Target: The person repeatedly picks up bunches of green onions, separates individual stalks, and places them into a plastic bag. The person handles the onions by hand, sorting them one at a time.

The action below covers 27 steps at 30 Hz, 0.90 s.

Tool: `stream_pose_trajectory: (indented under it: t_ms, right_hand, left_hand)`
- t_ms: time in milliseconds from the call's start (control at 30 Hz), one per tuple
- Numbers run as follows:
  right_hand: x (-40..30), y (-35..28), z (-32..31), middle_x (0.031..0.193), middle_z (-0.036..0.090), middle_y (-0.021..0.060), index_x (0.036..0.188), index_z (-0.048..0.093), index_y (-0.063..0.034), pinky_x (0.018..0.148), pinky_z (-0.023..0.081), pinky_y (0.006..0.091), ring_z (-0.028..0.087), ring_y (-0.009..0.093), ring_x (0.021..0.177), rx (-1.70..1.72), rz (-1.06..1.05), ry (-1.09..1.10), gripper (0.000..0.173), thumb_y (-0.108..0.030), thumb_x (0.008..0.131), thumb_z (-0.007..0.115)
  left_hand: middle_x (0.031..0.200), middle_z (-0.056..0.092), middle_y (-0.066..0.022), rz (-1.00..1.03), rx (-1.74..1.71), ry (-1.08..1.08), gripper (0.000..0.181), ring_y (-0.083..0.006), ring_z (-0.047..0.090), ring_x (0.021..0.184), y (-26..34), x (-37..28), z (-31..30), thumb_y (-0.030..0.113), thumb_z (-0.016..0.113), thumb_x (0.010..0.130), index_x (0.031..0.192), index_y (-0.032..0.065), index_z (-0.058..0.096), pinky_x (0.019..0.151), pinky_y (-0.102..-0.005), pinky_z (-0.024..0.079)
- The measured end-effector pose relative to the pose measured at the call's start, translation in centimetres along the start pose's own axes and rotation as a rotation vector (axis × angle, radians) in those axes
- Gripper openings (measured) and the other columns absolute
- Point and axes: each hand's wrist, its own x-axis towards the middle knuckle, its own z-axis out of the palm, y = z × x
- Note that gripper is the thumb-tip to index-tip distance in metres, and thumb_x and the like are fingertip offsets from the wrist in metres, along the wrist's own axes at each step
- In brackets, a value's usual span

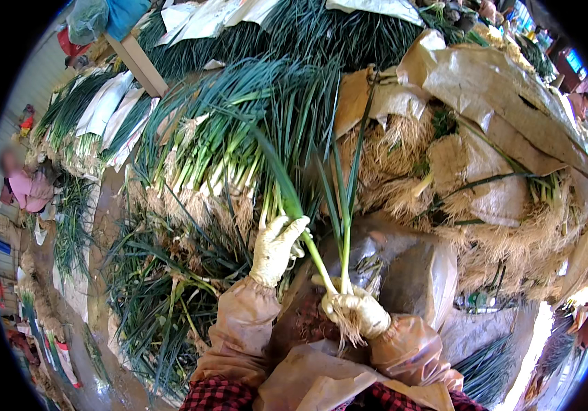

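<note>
Both my hands wear pale rubber gloves. My right hand point(356, 310) grips the white root ends of green onions point(346, 245), whose stringy roots hang below the fingers. My left hand point(279, 249) is closed around a green stalk of the onions, higher up. Those stalks fork upward from my right hand, one group leaning left and the other nearly upright. Beyond my left hand lies a thick row of green onions point(222, 164), roots towards me. Dark plastic sheeting point(407, 267) covers what is under my hands.
At the right, onion bundles with roots point(509, 251) lie under brown sheeting point(484, 87). Loose green leaves point(155, 308) are heaped at the left. A person in pink point(29, 190) sits at the far left. A beam point(137, 64) stands at the upper left.
</note>
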Motion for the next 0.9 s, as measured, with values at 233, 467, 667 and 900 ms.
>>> stream_pose_trajectory:
  t_ms: [233,467,667,900]
  right_hand:
    - [-0.4,-1.5,0.2,0.086,0.06,0.0081,0.104,0.051,-0.0031,0.062,0.048,0.0258,0.059,0.018,0.074,-0.101,-0.275,0.364,0.026,0.0,0.08,0.06]
    - [-0.6,-2.4,-1.4,0.078,0.052,0.0025,0.117,0.047,-0.002,0.056,0.043,0.0215,0.049,0.011,0.062,-0.031,-0.341,0.414,0.037,-0.009,0.083,0.06]
    - [0.3,-1.6,-0.2,0.08,0.055,0.0026,0.109,0.052,-0.0026,0.054,0.042,0.0183,0.051,0.009,0.061,0.048,-0.216,0.313,0.028,-0.006,0.082,0.061]
    - [1.5,-0.6,0.7,0.065,0.056,0.0032,0.105,0.055,-0.0017,0.053,0.047,0.0232,0.056,0.011,0.057,-0.071,-0.256,0.428,0.025,-0.007,0.082,0.063]
  left_hand:
    - [0.123,0.048,-0.0235,0.147,1.049,0.558,0.083,-0.0347,0.046,0.116,-2.2,6.6,0.6,0.039,0.077,0.065,0.13,0.0054,0.039,0.094,-0.0423,0.04]
    - [0.079,0.06,-0.0042,0.016,-0.031,0.296,0.026,-0.0066,0.048,0.047,1.7,3.7,-6.0,0.012,0.056,0.087,0.111,0.001,0.056,0.041,-0.0207,0.041]
    - [0.071,0.058,0.0011,0.051,-0.214,0.275,0.029,-0.0065,0.052,0.053,2.2,0.4,-9.2,0.02,0.056,0.089,0.116,0.0082,0.058,0.045,-0.0203,0.046]
    - [0.095,0.066,-0.0094,0.133,-0.114,-0.098,0.028,-0.0139,0.062,0.066,0.7,-1.6,-4.8,0.018,0.053,0.091,0.113,0.0011,0.058,0.057,-0.0231,0.049]
